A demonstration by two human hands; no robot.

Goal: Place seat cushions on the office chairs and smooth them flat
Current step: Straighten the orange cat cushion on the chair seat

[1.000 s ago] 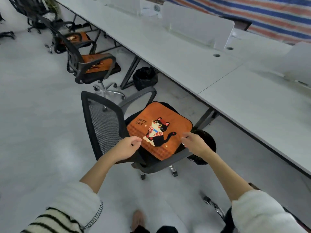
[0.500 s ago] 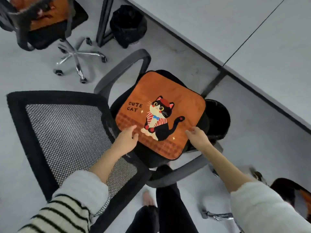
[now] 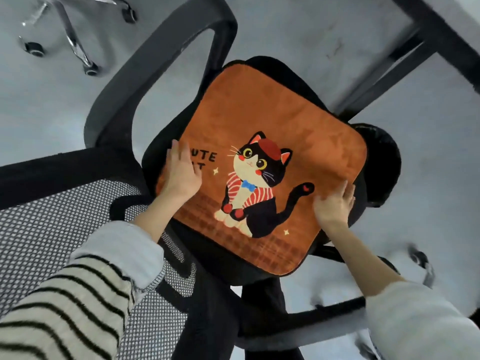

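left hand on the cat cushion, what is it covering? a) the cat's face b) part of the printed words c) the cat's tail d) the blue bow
b: the left hand lies flat on the orange cushion over the start of the printed words, so only some of the letters show; the cat's face, tail and bow are all uncovered.

Left hand (image 3: 181, 175) lies flat, fingers straight toward twelve o'clock; right hand (image 3: 333, 203) flat too, fingers toward one o'clock
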